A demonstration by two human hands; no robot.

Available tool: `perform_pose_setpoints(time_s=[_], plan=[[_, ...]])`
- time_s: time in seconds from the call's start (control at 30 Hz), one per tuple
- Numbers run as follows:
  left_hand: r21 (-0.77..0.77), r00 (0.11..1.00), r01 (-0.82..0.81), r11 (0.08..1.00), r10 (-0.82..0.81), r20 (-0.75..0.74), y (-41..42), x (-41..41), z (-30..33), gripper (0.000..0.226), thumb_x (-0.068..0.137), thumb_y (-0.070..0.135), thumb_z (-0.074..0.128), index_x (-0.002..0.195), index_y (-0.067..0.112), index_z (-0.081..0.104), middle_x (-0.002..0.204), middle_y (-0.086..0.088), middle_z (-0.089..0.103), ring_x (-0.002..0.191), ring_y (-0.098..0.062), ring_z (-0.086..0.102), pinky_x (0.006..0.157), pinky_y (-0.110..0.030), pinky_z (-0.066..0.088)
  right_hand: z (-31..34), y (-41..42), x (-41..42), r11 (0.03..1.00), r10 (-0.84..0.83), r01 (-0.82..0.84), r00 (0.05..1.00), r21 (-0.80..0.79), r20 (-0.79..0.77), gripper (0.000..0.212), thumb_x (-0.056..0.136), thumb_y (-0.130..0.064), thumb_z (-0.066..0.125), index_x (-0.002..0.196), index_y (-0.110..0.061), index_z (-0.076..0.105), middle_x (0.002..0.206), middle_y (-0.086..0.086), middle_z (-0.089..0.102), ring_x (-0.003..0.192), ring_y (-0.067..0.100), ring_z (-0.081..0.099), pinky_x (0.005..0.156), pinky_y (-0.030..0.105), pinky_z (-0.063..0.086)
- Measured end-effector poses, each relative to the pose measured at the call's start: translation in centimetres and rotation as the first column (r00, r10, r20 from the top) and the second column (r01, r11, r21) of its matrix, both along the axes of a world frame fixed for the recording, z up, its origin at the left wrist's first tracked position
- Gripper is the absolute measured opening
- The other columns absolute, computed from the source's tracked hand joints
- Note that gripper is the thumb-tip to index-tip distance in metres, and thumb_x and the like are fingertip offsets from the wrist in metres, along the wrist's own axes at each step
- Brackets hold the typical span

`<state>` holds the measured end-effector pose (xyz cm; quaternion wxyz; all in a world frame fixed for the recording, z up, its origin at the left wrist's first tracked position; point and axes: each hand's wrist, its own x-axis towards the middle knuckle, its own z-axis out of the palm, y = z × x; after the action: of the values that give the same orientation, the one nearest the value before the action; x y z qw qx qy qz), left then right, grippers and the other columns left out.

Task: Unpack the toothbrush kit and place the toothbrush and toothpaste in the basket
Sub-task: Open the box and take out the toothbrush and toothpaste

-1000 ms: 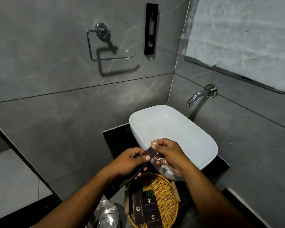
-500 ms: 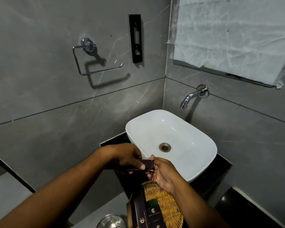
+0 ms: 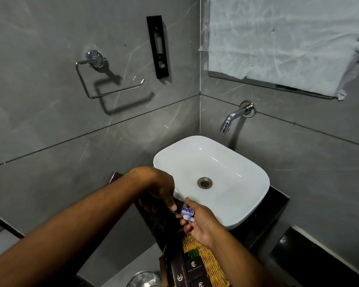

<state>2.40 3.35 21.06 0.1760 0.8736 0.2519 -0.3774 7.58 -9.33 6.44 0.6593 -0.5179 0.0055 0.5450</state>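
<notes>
Grey tiled walls meet in a corner, with a paper-covered mirror on the right wall. A white basin sits on a black tabletop, its drain exposed, beneath a chrome tap. A chrome holder and a black bracket are mounted on the left wall. A wicker basket stands at the tabletop's near edge, holding 3 dark branded boxes. A metal bin shows at the bottom edge.

The left hand is clenched on the dark kit box, held just above the basket's far rim. The right hand pinches a small white-and-blue toothpaste tube at the box's open end — the tube partly out, touching the box. A white item just below it, against the right fingers, cannot be identified. Neither item is in the basket yet.
</notes>
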Motion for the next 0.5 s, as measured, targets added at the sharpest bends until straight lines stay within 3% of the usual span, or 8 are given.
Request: perform_pose_setpoints(time_s=[0.1, 0.17, 0.3, 0.4, 0.5], plan=[[-0.033, 0.998, -0.032, 0.999, 0.034, 0.062, 0.9, -0.5, -0.8, 0.042, 0.086, 0.035, 0.067, 0.108, -0.001, 0.068, 0.083, -0.014, 0.072, 0.059, -0.024, 0.066, 0.054, -0.031, 0.054, 0.0, 0.1, 0.2, 0.997, -0.066, 0.068, 0.997, -0.036, 0.045, 0.032, 0.095, -0.034, 0.057, 0.094, -0.002, 0.064, 0.061, 0.011, 0.062, 0.043, 0.014, 0.050, 0.036, 0.019, 0.033], [0.002, 0.985, 0.009, 1.000, -0.009, 0.170, 1.7, -1.0, -1.7, 0.038, 0.083, 0.038, 0.068, 0.102, 0.005, 0.072, 0.096, -0.011, 0.075, 0.076, -0.026, 0.071, 0.063, -0.029, 0.053, 0.0, 0.2, 0.6, 0.987, -0.144, 0.152, 0.982, -0.061, 0.119, 0.027, 0.092, -0.029, 0.062, 0.088, -0.002, 0.064, 0.057, 0.008, 0.061, 0.041, 0.013, 0.047, 0.036, 0.020, 0.031], [0.067, 0.936, -0.002, 0.998, -0.021, 0.353, 3.9, -3.2, -3.2, 0.033, 0.080, 0.044, 0.068, 0.098, 0.016, 0.073, 0.092, 0.002, 0.069, 0.082, -0.014, 0.062, 0.063, -0.023, 0.042, 1.1, 0.2, 2.9, 0.938, -0.302, 0.339, 0.903, -0.072, 0.305, 0.013, 0.087, -0.016, 0.068, 0.085, -0.004, 0.064, 0.055, 0.007, 0.057, 0.033, 0.010, 0.041, 0.032, 0.018, 0.028], [0.104, 0.873, -0.124, 0.987, 0.059, 0.485, 5.1, -4.4, -4.7, 0.035, 0.082, 0.044, 0.068, 0.102, 0.015, 0.070, 0.097, -0.002, 0.068, 0.092, -0.021, 0.064, 0.077, -0.032, 0.049, 2.9, -0.2, 5.9, 0.891, -0.356, 0.452, 0.761, -0.050, 0.542, 0.007, 0.084, -0.008, 0.065, 0.083, -0.006, 0.071, 0.058, 0.003, 0.061, 0.035, 0.011, 0.044, 0.035, 0.018, 0.033], [0.018, 0.680, -0.287, 0.958, 0.191, 0.708, 4.9, -5.0, -6.4, 0.037, 0.083, 0.031, 0.070, 0.116, 0.015, 0.063, 0.114, -0.006, 0.070, 0.102, -0.023, 0.064, 0.087, -0.033, 0.050, 5.0, -0.5, 8.3, 0.842, -0.284, 0.537, 0.529, -0.057, 0.800, 0.010, 0.083, -0.012, 0.064, 0.082, -0.011, 0.074, 0.074, 0.003, 0.071, 0.065, 0.019, 0.063, 0.061, 0.024, 0.044]])
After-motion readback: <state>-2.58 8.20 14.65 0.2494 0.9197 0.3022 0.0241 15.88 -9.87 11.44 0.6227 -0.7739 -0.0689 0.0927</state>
